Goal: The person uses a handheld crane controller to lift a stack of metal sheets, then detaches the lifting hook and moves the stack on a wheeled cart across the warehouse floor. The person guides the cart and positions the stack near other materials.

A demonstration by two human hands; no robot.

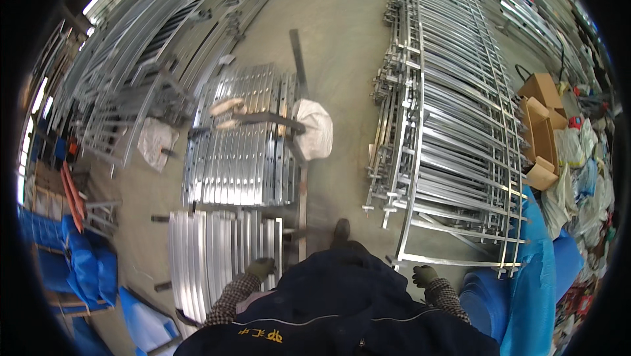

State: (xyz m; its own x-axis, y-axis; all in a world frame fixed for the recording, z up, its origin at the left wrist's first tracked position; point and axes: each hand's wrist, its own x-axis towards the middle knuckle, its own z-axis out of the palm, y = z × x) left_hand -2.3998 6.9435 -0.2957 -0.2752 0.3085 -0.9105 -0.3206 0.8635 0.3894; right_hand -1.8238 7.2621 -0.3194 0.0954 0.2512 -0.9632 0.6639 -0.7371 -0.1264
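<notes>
My left hand [261, 268], in a dark glove, is over the right side of a low stack of silvery metal channels [223, 251]. Whether it touches them I cannot tell, and its fingers are too small and blurred to read. On the other side of my body, my gloved right hand [424, 275] hangs with its fingers curled in and nothing visible in it. It is just below the near end of a tall stack of metal railing frames [460, 132]. My dark shoe [342, 231] shows on the floor between the two stacks.
Ahead lies another stack of metal channels [240, 165], with tan gloves [228, 111] on top and a white sack [314, 129] beside it. Blue rolled sheeting [486, 303] is at lower right, near cardboard boxes [540, 119]. Long metal frames [158, 34] line the far left.
</notes>
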